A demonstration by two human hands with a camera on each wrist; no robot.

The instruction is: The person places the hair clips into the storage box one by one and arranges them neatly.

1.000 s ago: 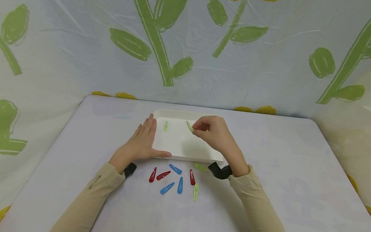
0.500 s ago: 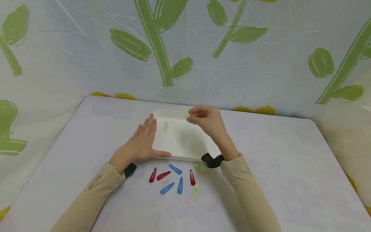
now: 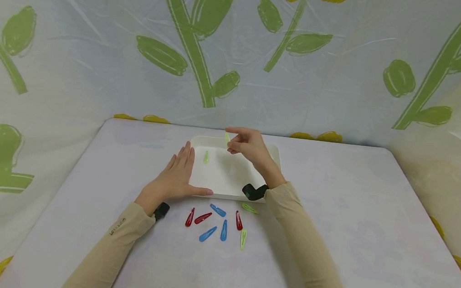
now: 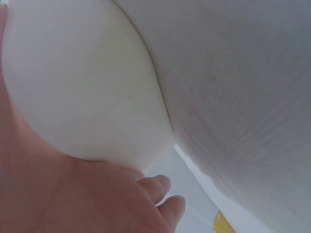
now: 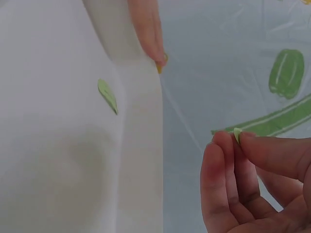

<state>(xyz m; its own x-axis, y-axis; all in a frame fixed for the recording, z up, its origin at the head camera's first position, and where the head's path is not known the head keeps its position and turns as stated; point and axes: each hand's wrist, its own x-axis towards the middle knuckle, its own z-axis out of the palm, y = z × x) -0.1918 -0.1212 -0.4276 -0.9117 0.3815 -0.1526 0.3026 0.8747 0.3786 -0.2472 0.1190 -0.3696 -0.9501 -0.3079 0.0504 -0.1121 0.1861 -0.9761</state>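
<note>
while my right hand (image 3: pixel 251 146) hangs over the far side of the white tray (image 3: pixel 230 197): its fingertips pinch a light green hair clip (image 3: pixel 227 137), standing nearly upright above the tray.

seen from my right wrist: the held clip is a small pale tip poking out between my fingertips (most of it is hidden there).

left hand: my left hand (image 3: pixel 174 175) lies against the tray's left end, fingers straight and slightly spread, pointing away from me, with the thumb stretched wide along the near rim.

tray floor: one pale green clip (image 3: pixel 206 157) lies lengthwise near the left end, pointing away from me.

red clips: on the table (image 3: pixel 371 229), between me and the tray, a leftmost red clip (image 3: pixel 190 217), a slanted red clip (image 3: pixel 203 218) just beside it, and a third red clip (image 3: pixel 239 220) farther right.

blue clips: an upper blue clip (image 3: pixel 218 210) near the tray's front edge, a tilted blue clip (image 3: pixel 208 234) closer to me, and a straight blue clip (image 3: pixel 224 230) to its right.

loose green clips: a sideways green clip (image 3: pixel 249 208) just off the near rim, and a nearest green clip (image 3: pixel 243 239) at the foot of the third red one.

sleeves: beige sleeves (image 3: pixel 308 247) on both arms.
</note>
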